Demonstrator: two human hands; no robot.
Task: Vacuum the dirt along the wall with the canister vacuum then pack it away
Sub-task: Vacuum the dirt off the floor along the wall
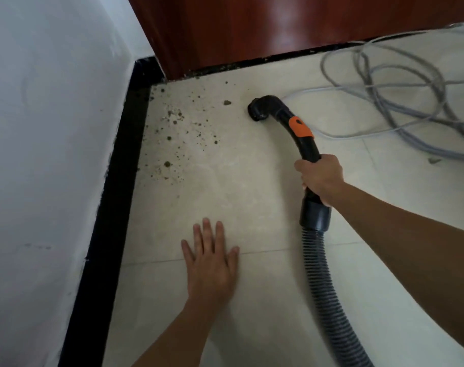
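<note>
My right hand (321, 178) grips the black curved handle (302, 133) of the vacuum hose, just below its orange slider (299, 127). The handle's open nozzle end (257, 110) sits on the pale floor tile, to the right of the dirt. The ribbed grey hose (323, 282) runs from the handle down to the bottom edge. Brown dirt specks (176, 133) lie scattered near the corner, beside the black baseboard (114, 181). My left hand (211, 260) lies flat on the tile with fingers spread, below the dirt. The canister is out of view.
A white wall (45, 128) fills the left side. A reddish-brown wooden door (252, 30) closes off the top, with a dark gap under it. A loose coil of grey cable (400, 96) lies on the floor at the upper right.
</note>
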